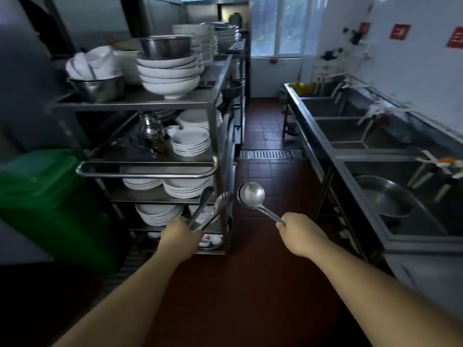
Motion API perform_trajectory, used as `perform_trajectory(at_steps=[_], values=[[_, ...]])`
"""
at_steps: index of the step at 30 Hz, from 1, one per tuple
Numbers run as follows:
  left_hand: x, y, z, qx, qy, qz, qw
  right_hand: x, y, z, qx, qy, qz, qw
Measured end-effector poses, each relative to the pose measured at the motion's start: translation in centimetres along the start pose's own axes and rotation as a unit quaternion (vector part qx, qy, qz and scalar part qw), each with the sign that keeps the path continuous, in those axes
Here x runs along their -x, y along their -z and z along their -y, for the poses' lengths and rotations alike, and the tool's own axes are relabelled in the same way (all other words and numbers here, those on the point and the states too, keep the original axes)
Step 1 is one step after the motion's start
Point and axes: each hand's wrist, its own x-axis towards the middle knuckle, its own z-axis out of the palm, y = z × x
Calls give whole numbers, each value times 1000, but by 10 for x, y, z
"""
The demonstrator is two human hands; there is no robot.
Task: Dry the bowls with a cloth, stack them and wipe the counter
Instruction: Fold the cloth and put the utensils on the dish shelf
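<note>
My left hand (pixel 178 236) grips metal tongs (pixel 209 209) that point up toward the steel shelf cart (pixel 140 104). My right hand (pixel 294 232) holds the handles of stacked metal ladles (pixel 251 194), bowls raised over the floor. A stack of white bowls (pixel 169 72) with a steel bowl (pixel 165 47) on top sits on the cart's top shelf. White plates and bowls fill the lower shelves (pixel 190 141). No cloth is in view.
A green bin (pixel 47 196) stands left of the cart. On the right runs a long steel sink counter (pixel 360 156) with a large metal basin (pixel 385 197) in the nearest sink. Red tiled floor (pixel 265 136) with a drain grate lies between them, leading to a window.
</note>
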Motion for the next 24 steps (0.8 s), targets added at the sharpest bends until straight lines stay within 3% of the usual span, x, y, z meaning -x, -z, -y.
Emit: perform_trajectory(at_steps=[11,24], values=[[-62,48,73,34,123,-66,990,-117,-28,115,23,137,46,989],[-108,87,133,63,265,-139,952,-236,-64,241,50,264,106,957]])
